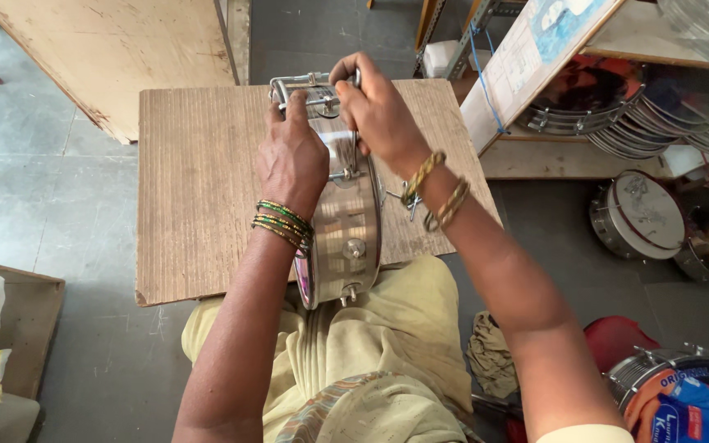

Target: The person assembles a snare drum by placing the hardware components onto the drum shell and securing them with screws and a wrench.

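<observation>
Head view, looking down over the person's lap: a small metal drum shell (345, 215) stands on edge on a low wooden board (198, 189), its near rim over the lap and its far rim toward the board's back edge. The left hand (290, 156) lies flat against the left face of the shell, fingers extended upward toward a metal bracket (297, 82) at the top of the rim; the palm presses on the shell, but whether the fingers curl around anything cannot be told. Green and gold bangles (282, 223) sit at the left wrist. The right hand (375, 107) is clenched at the top of the shell, gripping a small metal fitting (353, 82) at the rim; the fitting is mostly hidden by the fingers. Gold bangles (441, 190) sit on the right wrist. Tension lugs (354, 248) show along the shell's outer band. Small metal parts (404, 201) lie on the board just beside the shell on the right. Further right, a shelf holds stacked metal hoops (617, 123), and a finished drum (638, 215) rests on the floor. A yellow garment (371, 344) covers the lap.
</observation>
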